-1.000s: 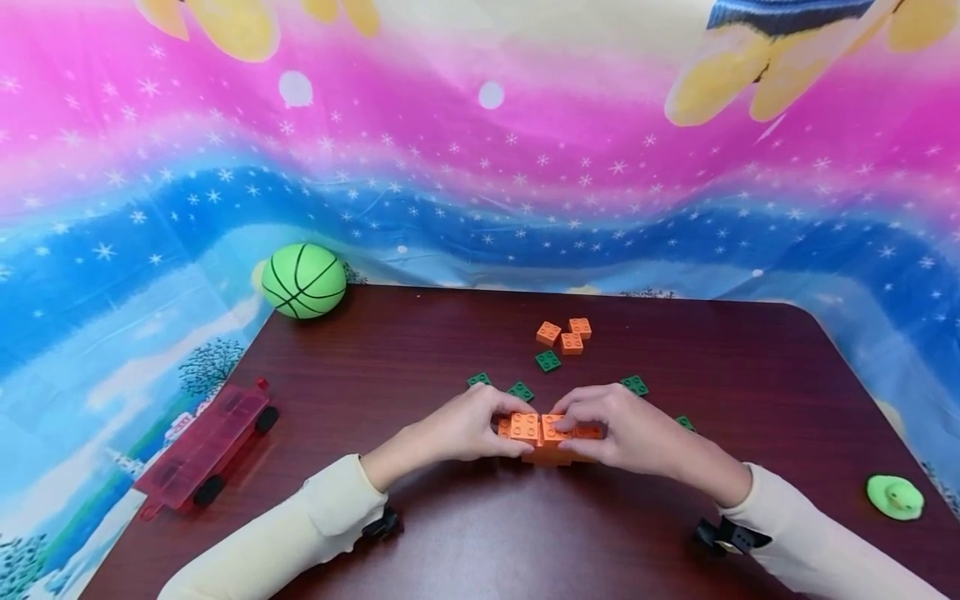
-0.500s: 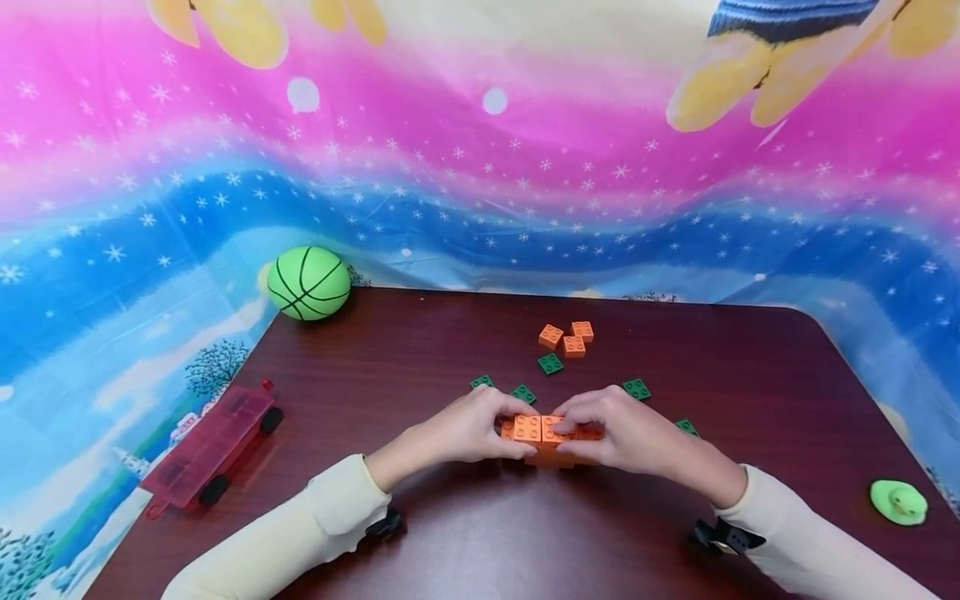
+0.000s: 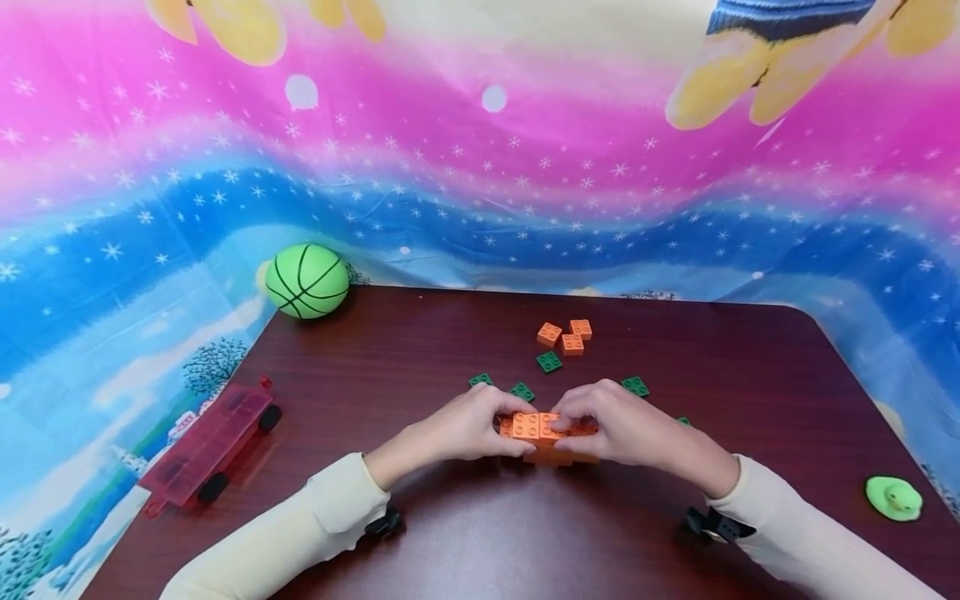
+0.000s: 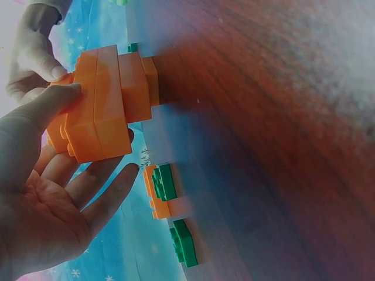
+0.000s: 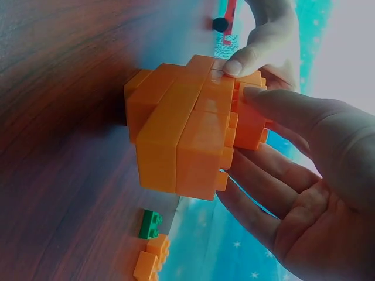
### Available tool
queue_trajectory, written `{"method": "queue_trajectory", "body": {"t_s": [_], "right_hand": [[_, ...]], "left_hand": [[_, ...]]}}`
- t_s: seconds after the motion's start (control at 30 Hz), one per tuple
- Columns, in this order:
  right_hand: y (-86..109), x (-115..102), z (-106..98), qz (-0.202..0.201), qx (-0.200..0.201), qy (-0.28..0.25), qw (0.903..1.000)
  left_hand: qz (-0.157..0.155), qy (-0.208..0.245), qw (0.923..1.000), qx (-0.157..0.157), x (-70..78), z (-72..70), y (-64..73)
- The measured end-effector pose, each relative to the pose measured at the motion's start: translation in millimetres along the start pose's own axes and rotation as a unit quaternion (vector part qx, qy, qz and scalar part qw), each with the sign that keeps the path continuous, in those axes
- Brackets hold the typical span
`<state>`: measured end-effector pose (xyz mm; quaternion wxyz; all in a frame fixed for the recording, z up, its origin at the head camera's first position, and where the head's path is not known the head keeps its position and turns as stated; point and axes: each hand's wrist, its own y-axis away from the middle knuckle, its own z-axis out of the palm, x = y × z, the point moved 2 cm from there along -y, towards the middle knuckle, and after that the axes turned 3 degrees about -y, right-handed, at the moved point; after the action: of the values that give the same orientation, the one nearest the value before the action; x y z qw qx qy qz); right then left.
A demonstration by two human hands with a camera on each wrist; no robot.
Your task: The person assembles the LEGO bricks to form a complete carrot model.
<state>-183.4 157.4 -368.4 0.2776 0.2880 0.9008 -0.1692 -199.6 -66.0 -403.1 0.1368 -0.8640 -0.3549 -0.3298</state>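
Just above the table's near-middle area stands a stepped stack of joined orange toy building bricks (image 3: pixel 551 456), wider in its upper layers than at its foot. My left hand (image 3: pixel 474 423) grips the left side, its thumb in front and fingers behind, around an orange top brick (image 3: pixel 526 426). From the other side my right hand (image 3: pixel 626 427) pinches a second top brick (image 5: pixel 251 126) between thumb and fingers. These two top bricks sit side by side. The right fingers partly cover the stack's right end in the head view.
Several green bricks (image 3: pixel 549 362) lie scattered behind the hands, with loose orange bricks (image 3: pixel 572 344) farther back. A green ball (image 3: pixel 307 282) rests at the back left corner. A red translucent toy wagon (image 3: pixel 213 446) stands left, and a green duck toy (image 3: pixel 894 498) right.
The small gap between the two top orange bricks has closed. My right hand has shifted slightly left with its brick, while my left hand keeps its grip nearly in place.
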Motion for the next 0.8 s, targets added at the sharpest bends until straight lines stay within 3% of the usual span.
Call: {"method": "queue_trajectory", "body": {"t_s": [0.53, 0.67, 0.8], "right_hand": [[3.1, -0.7, 5.4, 0.012, 0.008, 0.011, 0.9998], [5.1, 0.6, 5.8, 0.02, 0.008, 0.02, 0.9996], [8.4, 2.4, 6.9, 0.026, 0.014, 0.038, 0.9988]], "left_hand": [[0.001, -0.005, 1.0, -0.003, 0.7, 1.5, 0.6], [0.026, -0.056, 0.9981, 0.007, 3.2, 1.2, 0.3], [0.068, -0.1, 0.9919, 0.039, 8.0, 1.5, 0.2]]}}
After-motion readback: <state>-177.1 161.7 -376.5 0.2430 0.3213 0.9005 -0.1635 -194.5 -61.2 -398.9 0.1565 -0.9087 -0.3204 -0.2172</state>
